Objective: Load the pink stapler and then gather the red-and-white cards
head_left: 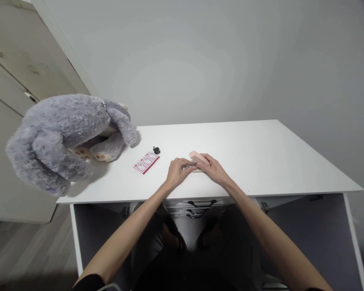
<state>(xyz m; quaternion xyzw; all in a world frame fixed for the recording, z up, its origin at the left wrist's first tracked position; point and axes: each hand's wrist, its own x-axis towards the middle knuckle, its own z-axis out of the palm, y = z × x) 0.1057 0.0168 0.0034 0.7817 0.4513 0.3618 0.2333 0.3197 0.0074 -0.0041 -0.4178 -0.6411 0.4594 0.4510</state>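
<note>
Both hands meet over what looks like a pink stapler (199,157) near the middle of the white table. My right hand (211,167) is closed around its pink upper part, which slants up to the left. The fingers of my left hand (178,170) pinch at a shiny metal part (188,166) beside it. A pale strip, perhaps the base, shows beneath the fingertips; the fingers hide much of the rest. Left of my hands lies a white and red box (146,162) with several printed panels. A small black object (156,150) sits just behind it, its kind unclear.
A large grey plush toy (69,121) slumps over the left end of the white table (261,153). Behind the table rises a grey wall (200,60). Drawers with black handles (202,203) are below the front edge, between open-fronted spaces.
</note>
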